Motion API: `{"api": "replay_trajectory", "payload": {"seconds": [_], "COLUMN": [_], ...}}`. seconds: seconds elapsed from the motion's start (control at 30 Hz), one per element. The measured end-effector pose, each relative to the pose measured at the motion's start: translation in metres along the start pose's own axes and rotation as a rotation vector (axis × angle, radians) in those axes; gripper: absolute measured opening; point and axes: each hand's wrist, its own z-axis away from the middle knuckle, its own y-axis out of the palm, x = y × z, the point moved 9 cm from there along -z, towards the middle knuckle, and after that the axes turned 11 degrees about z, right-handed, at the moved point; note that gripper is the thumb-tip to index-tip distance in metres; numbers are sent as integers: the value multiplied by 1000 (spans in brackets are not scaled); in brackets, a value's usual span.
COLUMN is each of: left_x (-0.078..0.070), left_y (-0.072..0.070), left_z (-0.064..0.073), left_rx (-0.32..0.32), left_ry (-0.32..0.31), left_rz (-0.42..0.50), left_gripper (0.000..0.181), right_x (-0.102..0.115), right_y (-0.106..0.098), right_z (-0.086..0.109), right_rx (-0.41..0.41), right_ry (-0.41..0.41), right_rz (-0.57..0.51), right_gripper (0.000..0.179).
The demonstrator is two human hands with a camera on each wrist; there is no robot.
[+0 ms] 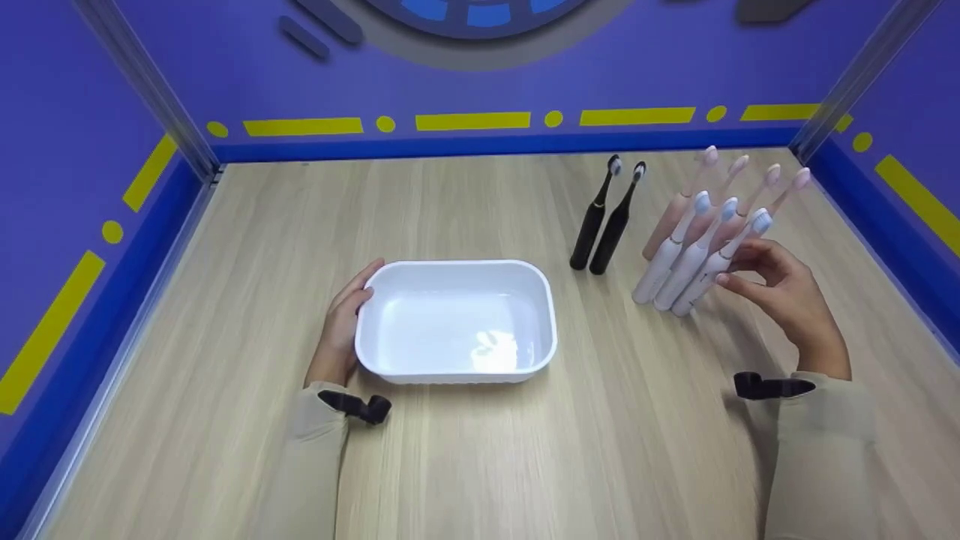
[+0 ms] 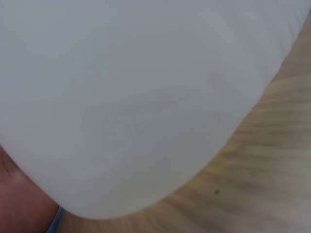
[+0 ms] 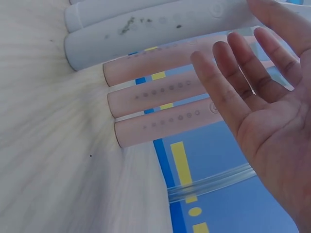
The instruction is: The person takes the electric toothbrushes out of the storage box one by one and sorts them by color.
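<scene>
A white rectangular basin (image 1: 442,322) sits on the table left of centre. My left hand (image 1: 346,326) rests against its left side, with fingers at the rim; the basin's white wall (image 2: 141,107) fills most of the left wrist view. At the right, three white electric toothbrushes (image 1: 686,266) stand upright in a row. My right hand (image 1: 784,289) is beside the nearest one, thumb overlapping its handle (image 3: 160,29) and the other fingers spread loosely. Several pink electric toothbrushes (image 1: 675,214) stand just behind the white ones.
Two black electric toothbrushes (image 1: 600,225) stand between the basin and the white ones. The wooden table (image 1: 450,465) is bounded by a blue back wall (image 1: 480,90) with yellow markings and blue side walls. Each wrist carries a black strap (image 1: 772,385).
</scene>
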Motion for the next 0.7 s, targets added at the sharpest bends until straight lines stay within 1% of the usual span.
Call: {"api": "replay_trajectory", "payload": {"seconds": [0.17,0.33,0.4,0.5,0.57,0.6,0.7], "left_x": [0,-1,-1,-1,-1,-1,0], "left_y": [0,-1,0,0,0,-1,-2], "left_z": [0,0,0,0,0,0,0], "left_rx": [-2,-16,-12,-12,-13,-17,-31], "left_ry": [4,3,1,-5,-10,-10,-19], "left_rz": [-8,-27,-32,-46,-57,-59,-67], "left_gripper": [48,48,48,48,48,48,48], "right_x": [3,10,12,13,15,16,23], "right_y": [-5,-11,-14,-19,-22,-23,-28], "right_z": [2,3,4,5,7,8,11], "right_rx": [-21,-58,-78,-115,-139,-148,-161], "right_ry": [-40,-95,-101,-87,-82,-85,-128], "right_rz": [-23,-101,-115,-131,-188,-235,-416], "right_gripper": [44,43,42,41,39,38,34]}}
